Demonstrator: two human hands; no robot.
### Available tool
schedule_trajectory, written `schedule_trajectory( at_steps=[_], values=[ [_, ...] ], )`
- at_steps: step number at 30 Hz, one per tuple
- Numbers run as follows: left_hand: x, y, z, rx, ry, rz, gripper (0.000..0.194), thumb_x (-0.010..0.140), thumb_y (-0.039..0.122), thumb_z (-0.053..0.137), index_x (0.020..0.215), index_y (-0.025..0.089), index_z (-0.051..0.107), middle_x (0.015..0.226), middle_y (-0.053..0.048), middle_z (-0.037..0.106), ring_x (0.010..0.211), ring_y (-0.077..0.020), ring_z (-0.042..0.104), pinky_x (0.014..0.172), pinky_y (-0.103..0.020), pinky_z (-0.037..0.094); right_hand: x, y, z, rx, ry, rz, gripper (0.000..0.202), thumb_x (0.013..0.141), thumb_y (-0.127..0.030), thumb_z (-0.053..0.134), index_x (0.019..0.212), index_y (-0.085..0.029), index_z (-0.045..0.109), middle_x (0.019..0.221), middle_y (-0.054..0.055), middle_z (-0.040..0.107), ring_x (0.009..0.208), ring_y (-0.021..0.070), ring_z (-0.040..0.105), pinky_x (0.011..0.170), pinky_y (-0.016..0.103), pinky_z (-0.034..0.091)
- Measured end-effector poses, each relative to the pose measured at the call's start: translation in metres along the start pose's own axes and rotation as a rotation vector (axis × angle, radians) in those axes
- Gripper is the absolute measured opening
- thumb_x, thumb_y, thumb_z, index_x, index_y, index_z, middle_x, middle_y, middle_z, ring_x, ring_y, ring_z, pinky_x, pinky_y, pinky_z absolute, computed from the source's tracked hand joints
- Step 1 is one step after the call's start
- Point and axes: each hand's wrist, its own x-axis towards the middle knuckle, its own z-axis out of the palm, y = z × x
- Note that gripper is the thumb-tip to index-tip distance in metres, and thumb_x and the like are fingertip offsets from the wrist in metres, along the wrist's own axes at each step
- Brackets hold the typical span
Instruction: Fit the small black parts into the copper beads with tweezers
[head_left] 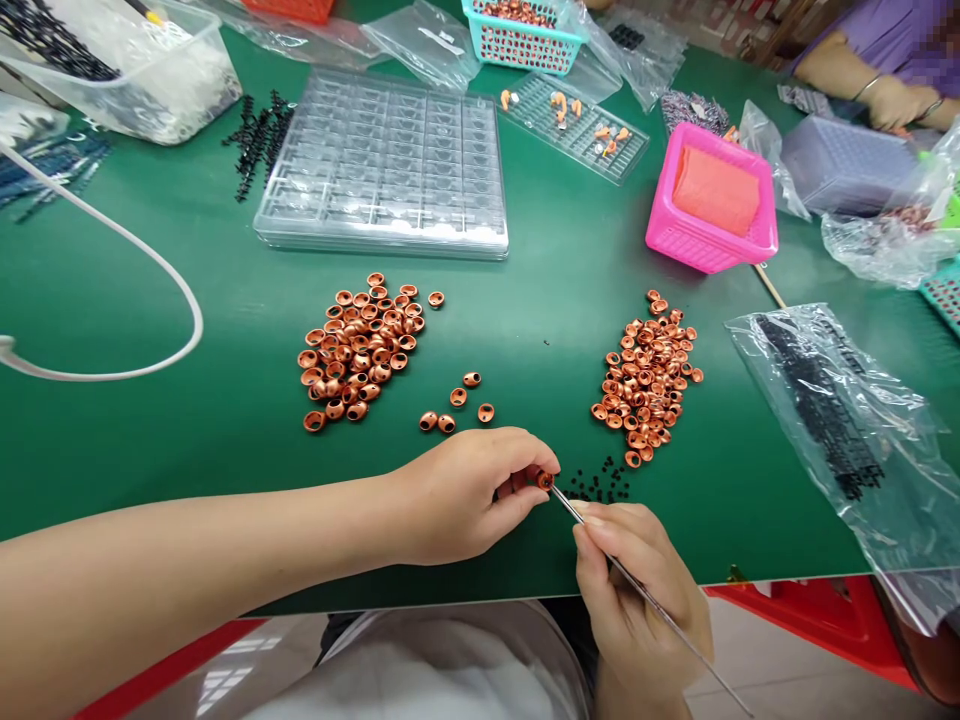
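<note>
The left hand [465,490] has its grip clamped on a cup [544,480], apparently mouth outward, so the rod [568,505], pinched in the right hand [646,565], meets its opening.

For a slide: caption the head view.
Left hand holds a coppery shell, right hand a thin metal rod against it.

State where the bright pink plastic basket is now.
In the head view, the pink plastic basket stands right of centre, just beyond the right-hand pile of small copper-coloured shells.
</note>
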Motion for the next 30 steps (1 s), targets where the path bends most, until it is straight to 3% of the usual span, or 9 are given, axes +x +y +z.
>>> schedule_trajectory(
  at_steps=[30],
  values=[
    [0.0004,-0.0010,0.0000,0.000,0.021,0.037,0.012,0.090,0.012,0.057,0.100,0.011,0.064,0.083,-0.003,0.066,0.072,-0.0108,0.059,0.067,-0.019,0.046,-0.0013,0.0020,-0.0050,0.003,-0.093,-0.056,0.049,0.076,0.010,0.065,0.117,-0.016,0.062,0.105,0.009,0.071,0.094,0.0190,0.068,0.074,0.035,0.059]
  ],
)
